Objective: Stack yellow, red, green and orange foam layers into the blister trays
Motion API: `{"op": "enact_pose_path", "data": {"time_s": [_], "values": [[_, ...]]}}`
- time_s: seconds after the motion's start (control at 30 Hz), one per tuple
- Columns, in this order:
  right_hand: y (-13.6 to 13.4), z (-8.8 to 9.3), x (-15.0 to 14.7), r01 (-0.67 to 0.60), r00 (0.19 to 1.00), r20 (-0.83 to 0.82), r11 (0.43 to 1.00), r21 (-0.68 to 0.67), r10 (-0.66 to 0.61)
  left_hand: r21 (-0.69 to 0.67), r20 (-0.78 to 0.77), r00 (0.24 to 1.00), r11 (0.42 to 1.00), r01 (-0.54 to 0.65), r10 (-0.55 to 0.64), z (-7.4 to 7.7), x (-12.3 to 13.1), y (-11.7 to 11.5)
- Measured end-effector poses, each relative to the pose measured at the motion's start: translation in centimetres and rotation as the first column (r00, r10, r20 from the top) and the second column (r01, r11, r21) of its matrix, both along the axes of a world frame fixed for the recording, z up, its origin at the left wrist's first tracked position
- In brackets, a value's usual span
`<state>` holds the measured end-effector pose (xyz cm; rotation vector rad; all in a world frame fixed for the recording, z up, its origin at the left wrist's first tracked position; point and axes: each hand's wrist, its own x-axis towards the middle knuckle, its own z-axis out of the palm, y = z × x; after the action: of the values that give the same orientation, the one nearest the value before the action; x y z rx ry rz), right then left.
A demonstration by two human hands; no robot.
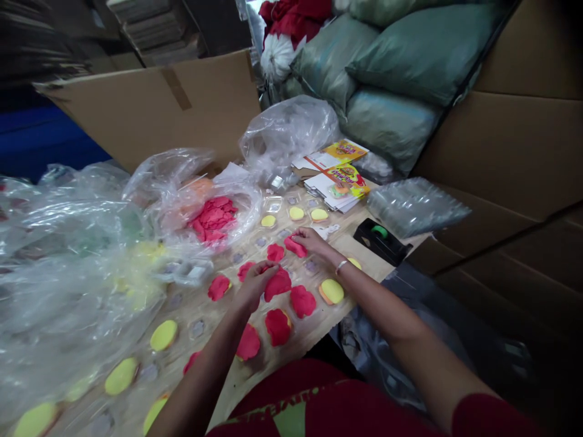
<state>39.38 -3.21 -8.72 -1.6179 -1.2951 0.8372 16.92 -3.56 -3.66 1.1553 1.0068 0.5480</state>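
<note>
Near the middle of the frame, our left hand point(255, 284) pinches the edge of a red piece point(279, 285). It looks thin, soft and wavy, like a petal. Just up and to the right, our right hand point(313, 240) pinches a second red piece point(294, 246), also with a bumpy edge. Around them we see smooth, oval yellow rounds point(164, 335) on a wood table point(319, 331). A crinkly red heap point(214, 218) sits in clear plastic left of center. Shiny, wrinkly bags point(82, 315) fill the lower left. Fat green sacks point(410, 57) lie at the upper right.
</note>
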Motion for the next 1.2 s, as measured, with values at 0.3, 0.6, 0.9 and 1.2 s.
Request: {"op": "enact_pose_path", "data": {"time_s": [0.3,0.6,0.9,1.2], "values": [[1.1,-1.7,0.8,0.084,0.868,0.491,0.996,-0.012,-0.068,0.048,-0.053,0.995,0.996,-0.081,0.084,-0.2,-2.9,0.0],[1.5,-1.8,3.9,-0.057,0.978,0.202,0.998,0.025,0.05,0.037,-0.052,0.997,0.998,-0.049,0.051,-0.4,-2.9,-0.1],[0.1,-1.6,3.9,-0.011,0.886,0.455,0.978,0.209,-0.087,0.019,-0.029,0.999,0.999,-0.038,0.038,0.4,-2.9,-0.3],[0.3,-1.5,4.7,-0.256,0.722,0.668,0.967,0.014,0.181,0.042,-0.052,0.998,0.999,-0.016,0.019,0.7,-2.2,-0.5]]}}
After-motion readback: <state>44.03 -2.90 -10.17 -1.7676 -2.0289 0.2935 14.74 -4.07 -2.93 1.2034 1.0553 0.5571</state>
